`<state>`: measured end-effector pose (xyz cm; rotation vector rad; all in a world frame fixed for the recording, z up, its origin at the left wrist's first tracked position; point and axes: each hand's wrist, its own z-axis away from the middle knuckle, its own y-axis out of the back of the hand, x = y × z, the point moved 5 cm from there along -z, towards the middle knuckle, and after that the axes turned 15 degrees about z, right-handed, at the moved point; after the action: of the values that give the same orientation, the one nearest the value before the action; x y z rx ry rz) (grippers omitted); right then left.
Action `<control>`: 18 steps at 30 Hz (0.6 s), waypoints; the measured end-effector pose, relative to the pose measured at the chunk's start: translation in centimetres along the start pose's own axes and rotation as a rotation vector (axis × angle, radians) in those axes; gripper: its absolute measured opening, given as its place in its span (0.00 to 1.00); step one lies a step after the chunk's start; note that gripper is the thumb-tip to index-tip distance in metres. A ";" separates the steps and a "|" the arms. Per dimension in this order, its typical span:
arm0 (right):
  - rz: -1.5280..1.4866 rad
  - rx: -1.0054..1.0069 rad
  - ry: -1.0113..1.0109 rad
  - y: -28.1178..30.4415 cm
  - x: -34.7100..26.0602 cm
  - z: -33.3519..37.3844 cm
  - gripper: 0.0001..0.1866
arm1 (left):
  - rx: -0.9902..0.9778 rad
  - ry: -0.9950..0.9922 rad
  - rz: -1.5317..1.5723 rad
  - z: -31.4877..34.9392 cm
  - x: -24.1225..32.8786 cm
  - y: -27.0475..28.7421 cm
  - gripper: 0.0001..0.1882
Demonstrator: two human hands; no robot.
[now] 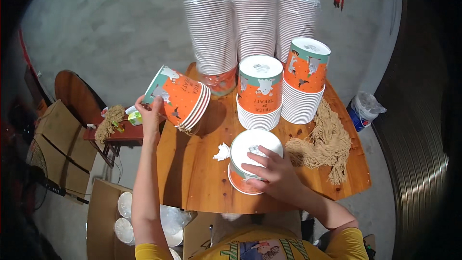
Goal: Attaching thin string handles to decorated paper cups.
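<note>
In my left hand (pixel 150 111) I hold a small stack of orange paper buckets (pixel 185 94), tipped sideways over the table's left side, rims toward the right. Beige string hangs at the lower rim. My right hand (pixel 272 171) lies with spread fingers on the white base of an upside-down paper bucket (pixel 262 142) near the table's front edge; its thumb is hidden. Beyond it stand a nested stack of upside-down orange buckets (pixel 260 91) and a second such stack (pixel 305 77) to its right. A crumpled white scrap (pixel 222 152) lies left of the near bucket.
Tall plastic-wrapped bucket stacks (pixel 209 33) stand at the back of the wooden table (pixel 202 183). A bundle of beige string (pixel 329 139) lies at right. A lidded pail (pixel 363 110) stands beyond the right edge. An open cardboard box (pixel 101 212) with white buckets sits below left.
</note>
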<state>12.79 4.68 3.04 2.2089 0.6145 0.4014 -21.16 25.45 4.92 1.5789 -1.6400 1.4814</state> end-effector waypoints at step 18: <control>0.047 -0.035 -0.036 0.6 0.0 0.5 0.29 | -0.038 -0.037 -0.006 1.0 2.8 0.7 0.30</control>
<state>13.20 4.11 3.18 2.1957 0.5329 0.3924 -22.18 23.22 6.76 1.5978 -1.6732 1.4174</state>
